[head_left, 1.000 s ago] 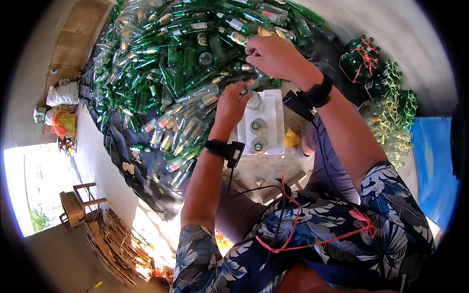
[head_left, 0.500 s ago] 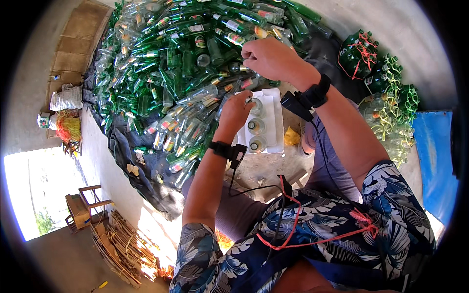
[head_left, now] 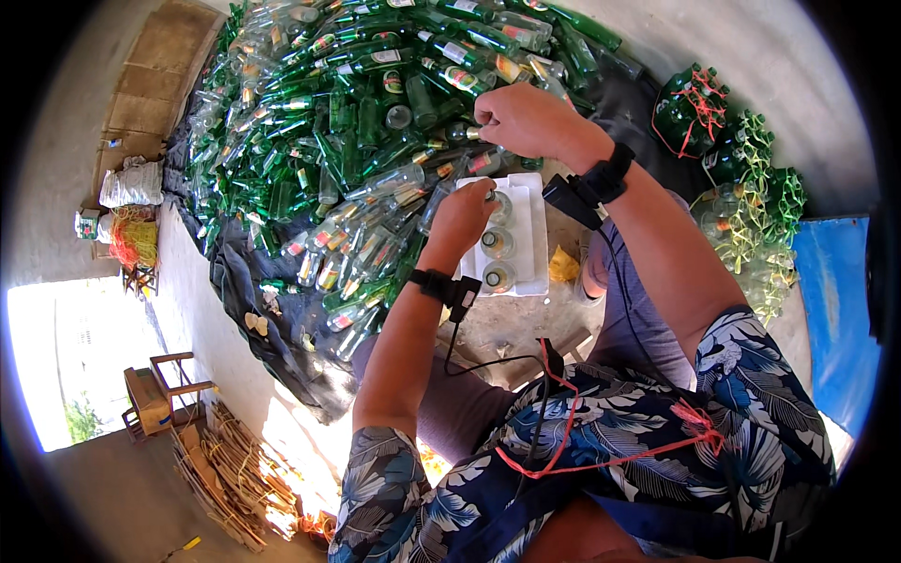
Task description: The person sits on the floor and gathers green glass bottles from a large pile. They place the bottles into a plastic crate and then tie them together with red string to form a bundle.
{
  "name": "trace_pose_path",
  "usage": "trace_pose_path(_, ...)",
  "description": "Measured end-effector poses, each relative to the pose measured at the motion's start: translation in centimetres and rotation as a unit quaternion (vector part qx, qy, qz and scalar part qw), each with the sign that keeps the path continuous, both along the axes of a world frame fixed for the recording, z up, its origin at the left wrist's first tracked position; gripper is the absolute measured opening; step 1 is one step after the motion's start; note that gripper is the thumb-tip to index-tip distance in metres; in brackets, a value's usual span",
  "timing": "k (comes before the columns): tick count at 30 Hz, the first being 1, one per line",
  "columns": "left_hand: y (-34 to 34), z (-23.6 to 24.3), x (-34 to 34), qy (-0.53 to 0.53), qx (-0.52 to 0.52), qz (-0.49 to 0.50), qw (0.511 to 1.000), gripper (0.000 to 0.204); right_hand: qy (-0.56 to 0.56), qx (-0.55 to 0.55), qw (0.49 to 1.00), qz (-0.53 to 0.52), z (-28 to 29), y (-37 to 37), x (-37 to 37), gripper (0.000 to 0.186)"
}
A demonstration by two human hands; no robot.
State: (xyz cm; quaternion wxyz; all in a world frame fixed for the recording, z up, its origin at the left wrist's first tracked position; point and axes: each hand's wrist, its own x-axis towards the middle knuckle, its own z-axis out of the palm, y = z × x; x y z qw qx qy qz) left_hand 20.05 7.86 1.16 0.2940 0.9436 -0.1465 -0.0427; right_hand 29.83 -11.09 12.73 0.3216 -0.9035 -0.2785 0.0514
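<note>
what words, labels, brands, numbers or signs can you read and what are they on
No text is readable.
Labels on the green glass bottles: too small and blurred to read.
Clear glass bottles on the white tray: no lettering visible.

I am sitting in a storeroom-like workspace for glass bottles: a great heap of green and clear bottles (head_left: 347, 122) lies on black sheeting (head_left: 235, 272) against pale walls (head_left: 779, 84). Before me, clear glass bottles (head_left: 497, 244) stand on a white tray (head_left: 537, 244). A string-tied bottle bundle (head_left: 678, 117), flat cardboard (head_left: 155, 89), red and yellow string (head_left: 129, 239) and stacked sticks (head_left: 235, 474) line the room.
</note>
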Motion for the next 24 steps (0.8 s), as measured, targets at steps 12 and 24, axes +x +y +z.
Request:
trace_pose_path(12,0.4,0.6,0.1,0.038,-0.023,-0.006,0.999,0.034,0.014,-0.005,1.000,0.003,-0.3,-0.2,0.8,0.018)
trace_pose_path(24,3.3,-1.4,-0.7,0.020,0.010,-0.002,1.000,0.036,0.006,0.011,0.999,0.044,-0.1,-0.4,1.7,0.030)
